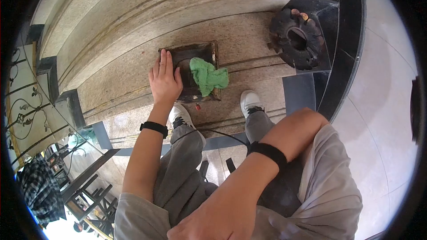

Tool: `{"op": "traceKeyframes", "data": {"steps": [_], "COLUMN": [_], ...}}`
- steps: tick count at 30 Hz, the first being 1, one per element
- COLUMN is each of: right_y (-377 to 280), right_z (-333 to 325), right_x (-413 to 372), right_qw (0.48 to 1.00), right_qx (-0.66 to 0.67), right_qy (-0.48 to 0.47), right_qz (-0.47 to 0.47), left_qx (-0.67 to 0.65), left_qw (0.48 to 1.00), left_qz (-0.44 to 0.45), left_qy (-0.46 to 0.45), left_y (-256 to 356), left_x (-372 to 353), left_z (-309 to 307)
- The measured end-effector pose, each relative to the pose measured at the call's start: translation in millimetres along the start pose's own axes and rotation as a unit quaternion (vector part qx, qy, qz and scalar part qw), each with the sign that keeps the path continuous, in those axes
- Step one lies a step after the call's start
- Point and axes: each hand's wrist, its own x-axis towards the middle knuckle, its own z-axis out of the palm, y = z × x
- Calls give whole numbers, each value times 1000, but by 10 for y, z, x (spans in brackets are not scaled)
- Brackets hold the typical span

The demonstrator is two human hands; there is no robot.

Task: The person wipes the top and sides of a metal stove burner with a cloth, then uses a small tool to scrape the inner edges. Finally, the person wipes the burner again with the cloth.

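A dark shallow wooden tray (181, 55) with worn, chipped edges lies on the stone step between and ahead of my shoes. My left hand (164, 81) rests flat along its left rim, fingers stretched forward and thumb slightly apart. A crumpled green cloth (208, 78) lies over the right side of the tray, partly across its rim, with neither hand on it. My right hand (218, 218) is bent in close to my body at the bottom of the view; its back shows and its fingers are hidden.
Stone steps (187, 13) rise ahead. A dark, round, petal-edged stand (297, 39) with a central hole sits at the right on black tile. Pale floor (373, 106) lies beyond. At left are a metal railing (31, 93), dark stools (89, 198) and a checked cloth (41, 191).
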Motion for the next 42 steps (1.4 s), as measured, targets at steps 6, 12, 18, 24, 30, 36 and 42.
{"op": "traceKeyframes", "data": {"steps": [6,12,18,24,30,36,42], "right_y": [4,-26,28,62,67,15,-77], "right_z": [35,51,29,13,44,-23,-28], "right_x": [-19,-41,-44,-119,-118,-183,-128], "right_qw": [997,994,992,990,995,981,988], "right_qx": [-53,-70,-73,-14,-85,-126,-51], "right_qy": [-30,-27,-50,-72,8,-95,-55], "right_qz": [44,84,87,118,46,116,135], "left_qx": [-2,0,0,-6,-5,-5,-9], "left_qw": [1000,1000,1000,1000,1000,1000,1000], "left_qz": [16,10,6,11,10,9,12], "left_qy": [15,5,0,10,14,12,13], "left_y": [-10,2,-4,-3,-8,3,1], "left_x": [3,4,-3,2,-2,8,0], "left_z": [2,-16,-4,-9,-7,-21,-19]}}
